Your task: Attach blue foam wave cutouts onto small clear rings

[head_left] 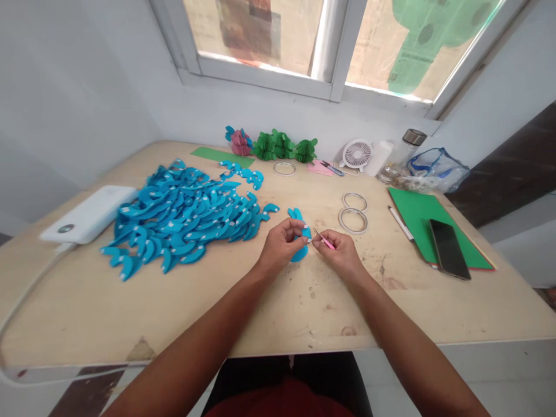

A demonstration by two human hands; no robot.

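Near the middle of the wooden table, my left hand (283,243) is closed on a curved blue paper cutout (299,255). Part of the cutout is hidden by my fingers. Just to the right, my right hand (341,250) pinches a slim pink-handled tool (326,242) with a thin dark tip; its exact kind is too small to tell. The fingertips of both hands are close together at the cutout's right edge. A large heap of similar blue cutouts (186,211) with small white patches lies to the left of my hands.
A white power bank (89,214) with a cable lies at the left. Rolls of tape (353,220) sit right of centre. A phone (449,249) rests on green sheets (417,211), beside a pen (400,223). Green paper figures (282,145), a small fan (357,154) and a bottle (403,150) stand along the back.
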